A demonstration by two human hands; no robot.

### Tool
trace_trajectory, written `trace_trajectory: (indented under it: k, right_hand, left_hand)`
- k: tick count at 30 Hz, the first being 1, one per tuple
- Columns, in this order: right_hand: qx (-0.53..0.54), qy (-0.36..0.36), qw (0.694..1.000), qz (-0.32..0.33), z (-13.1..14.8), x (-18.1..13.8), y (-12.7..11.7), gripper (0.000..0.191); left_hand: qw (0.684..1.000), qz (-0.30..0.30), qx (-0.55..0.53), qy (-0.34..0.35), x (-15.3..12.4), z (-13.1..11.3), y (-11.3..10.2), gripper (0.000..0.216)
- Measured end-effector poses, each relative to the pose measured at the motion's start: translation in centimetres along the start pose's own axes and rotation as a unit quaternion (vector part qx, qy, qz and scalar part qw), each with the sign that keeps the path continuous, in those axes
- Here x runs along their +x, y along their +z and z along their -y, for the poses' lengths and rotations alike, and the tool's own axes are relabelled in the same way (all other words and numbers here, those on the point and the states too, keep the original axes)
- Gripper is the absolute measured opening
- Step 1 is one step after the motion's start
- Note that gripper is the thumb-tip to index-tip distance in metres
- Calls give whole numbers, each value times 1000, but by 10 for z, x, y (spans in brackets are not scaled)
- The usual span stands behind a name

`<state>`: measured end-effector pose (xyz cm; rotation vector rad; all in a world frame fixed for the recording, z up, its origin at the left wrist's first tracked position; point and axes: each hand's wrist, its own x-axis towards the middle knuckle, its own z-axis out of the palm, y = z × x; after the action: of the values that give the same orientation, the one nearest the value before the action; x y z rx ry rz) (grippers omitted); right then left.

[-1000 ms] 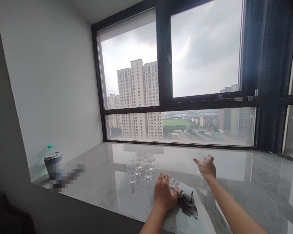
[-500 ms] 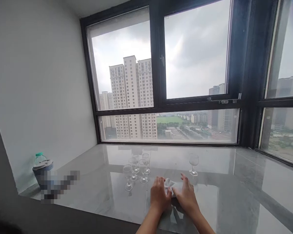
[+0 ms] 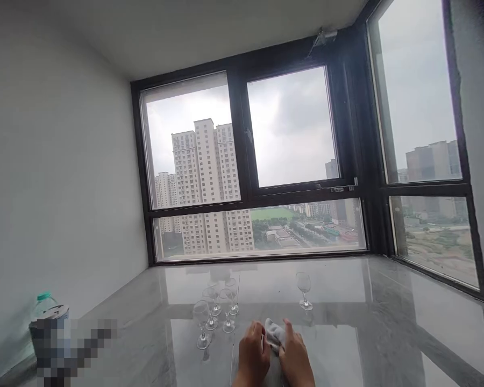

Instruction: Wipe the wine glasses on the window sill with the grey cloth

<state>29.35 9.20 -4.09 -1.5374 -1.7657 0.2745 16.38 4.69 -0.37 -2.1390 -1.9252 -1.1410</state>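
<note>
A crumpled white cloth [image 3: 274,330] is bunched between my two hands, low in the head view. My left hand [image 3: 253,350] curls its fingers at the cloth's left side. From the right, my right hand [image 3: 295,356] grips the cloth, its index finger pointing up along the edge. Whether a glass is wrapped inside the cloth is hidden by my fingers. Just beyond my left hand stands a group of several clear stemmed glasses [image 3: 227,309], upright. One more stemmed glass [image 3: 304,287] stands apart, ahead of my right hand.
The glossy grey stone sill [image 3: 145,333] reflects the windows. Dark window frames [image 3: 258,258] close it off at the back, and a white wall [image 3: 84,204] at the left. A bottle with a green cap [image 3: 44,296] and a dark tub [image 3: 50,325] stand at the far left, partly pixelated.
The camera has tilted up, so everything sits lower in view. My hands have drawn closer together around the cloth, which now bulges upward. The standing glasses have kept their places.
</note>
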Motion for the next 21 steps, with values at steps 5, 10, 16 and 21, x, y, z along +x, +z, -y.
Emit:
trace_trajectory:
  k: [5, 10, 16, 21]
  right_hand:
    - [23, -10, 999, -21, -4, 1, 1, 73]
    - [19, -6, 1000, -15, -3, 2, -1, 71]
    - [28, 11, 999, -20, 3, -2, -16, 65]
    - [47, 22, 998, -22, 2, -3, -18, 62]
  left_hand:
    - [996, -91, -22, -8, -24, 22, -40, 14]
    - [932, -317, -22, -174, -29, 75, -91, 15]
    - [919, -325, -42, -218, -11, 116, -106, 58]
    - [933, -157, -141, -292, -11, 131, -86, 48]
